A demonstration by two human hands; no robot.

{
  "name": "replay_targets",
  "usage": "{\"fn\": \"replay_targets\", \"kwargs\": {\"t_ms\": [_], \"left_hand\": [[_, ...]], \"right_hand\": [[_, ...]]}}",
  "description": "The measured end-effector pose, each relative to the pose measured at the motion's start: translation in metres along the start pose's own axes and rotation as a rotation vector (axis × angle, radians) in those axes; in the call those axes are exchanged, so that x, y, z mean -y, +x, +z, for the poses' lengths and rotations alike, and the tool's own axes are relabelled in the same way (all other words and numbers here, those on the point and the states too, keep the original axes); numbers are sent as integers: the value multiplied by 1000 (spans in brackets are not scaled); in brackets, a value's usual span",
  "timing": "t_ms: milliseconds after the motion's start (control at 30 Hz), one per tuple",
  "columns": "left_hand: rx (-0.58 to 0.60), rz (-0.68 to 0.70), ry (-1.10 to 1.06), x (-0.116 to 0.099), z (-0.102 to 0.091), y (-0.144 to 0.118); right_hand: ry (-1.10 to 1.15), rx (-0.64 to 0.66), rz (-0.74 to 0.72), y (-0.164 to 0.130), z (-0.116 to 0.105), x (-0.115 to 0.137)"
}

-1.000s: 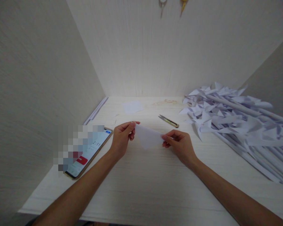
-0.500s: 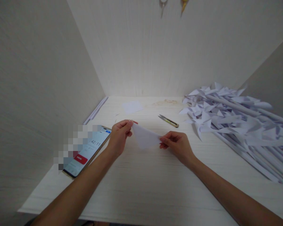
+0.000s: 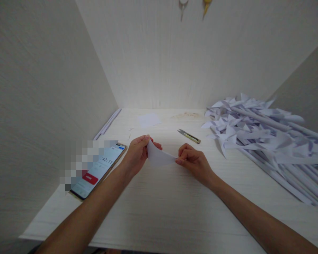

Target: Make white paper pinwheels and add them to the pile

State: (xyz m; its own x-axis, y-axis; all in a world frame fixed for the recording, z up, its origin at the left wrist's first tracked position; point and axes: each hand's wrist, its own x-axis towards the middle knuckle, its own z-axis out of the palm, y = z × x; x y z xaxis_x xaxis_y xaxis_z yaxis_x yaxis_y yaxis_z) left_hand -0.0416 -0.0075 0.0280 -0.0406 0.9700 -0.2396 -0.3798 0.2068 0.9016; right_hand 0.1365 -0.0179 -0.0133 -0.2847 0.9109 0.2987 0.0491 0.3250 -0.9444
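A small white sheet of paper [image 3: 159, 157], folded to a triangle-like shape, is stretched between my two hands above the table. My left hand [image 3: 139, 151] pinches its upper left corner between thumb and fingers. At the right corner, my right hand [image 3: 193, 160] grips the paper between thumb and bent forefinger. The paper's upper edge sags in a curve from one hand to the other. Beyond my right hand lie thread snips [image 3: 189, 135], blades pointing to the far left.
Many white paper pinwheels [image 3: 233, 132] on rolled paper sticks are heaped at the right. Another white sheet [image 3: 149, 120] lies at the back. Rolled paper sticks [image 3: 107, 123] rest along the left wall. A phone [image 3: 95, 173] lies by my left forearm. Two pointed tools, one yellow [image 3: 206, 7], hang on the back wall.
The paper's upper edge has gone from straight to curved. My right hand has shifted slightly left and turned, its forefinger now bent higher. The left hand's fingers show more behind the paper.
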Motion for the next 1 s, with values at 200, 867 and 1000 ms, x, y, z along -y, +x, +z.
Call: {"fn": "replay_targets", "kwargs": {"t_ms": [200,867,1000], "left_hand": [[-9,95,77,10,2,-1],[66,75,316,45,19,-19],[-58,78,238,39,13,-10]], "right_hand": [[-58,78,69,0,-3,1],[-425,53,36,-11,12,18],[-426,40,79,-8,9,17]]}}
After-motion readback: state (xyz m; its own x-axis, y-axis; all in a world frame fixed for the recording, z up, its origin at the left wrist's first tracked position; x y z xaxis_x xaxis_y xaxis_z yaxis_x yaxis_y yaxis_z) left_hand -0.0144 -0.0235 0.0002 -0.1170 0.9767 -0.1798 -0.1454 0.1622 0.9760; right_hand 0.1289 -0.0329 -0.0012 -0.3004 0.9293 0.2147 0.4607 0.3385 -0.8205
